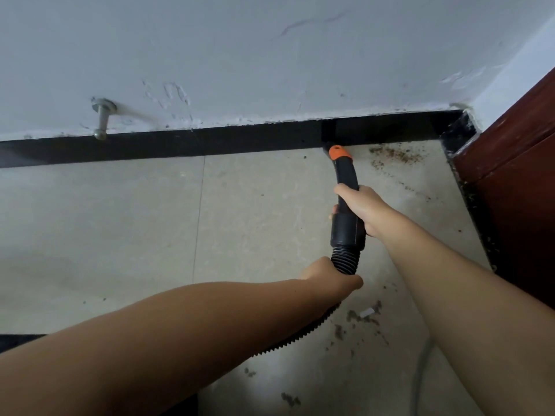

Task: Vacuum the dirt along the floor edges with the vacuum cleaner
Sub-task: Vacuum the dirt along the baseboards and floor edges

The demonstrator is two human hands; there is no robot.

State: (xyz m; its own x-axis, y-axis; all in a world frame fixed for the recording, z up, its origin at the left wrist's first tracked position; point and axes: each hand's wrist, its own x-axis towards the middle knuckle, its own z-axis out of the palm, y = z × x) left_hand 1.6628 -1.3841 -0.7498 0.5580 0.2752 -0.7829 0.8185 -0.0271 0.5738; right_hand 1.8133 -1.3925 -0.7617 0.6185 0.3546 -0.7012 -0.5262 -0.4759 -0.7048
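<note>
floor edge [210, 147]: black skirting along the wall, swept up to the nozzle.
step: edge pass under way; next move, judged, is right toward the dirt [396, 157] in the corner.
vacuum pipe [347, 187]: black, curved, orange tip at the skirting.
right hand [365, 210]: wrapped round the pipe.
left hand [332, 276]: gripping the ribbed hose [345, 261] below.

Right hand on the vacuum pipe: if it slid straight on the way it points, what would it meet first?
Probably the black skirting along the wall: the right hand points up the pipe, whose orange tip sits there already.
</note>
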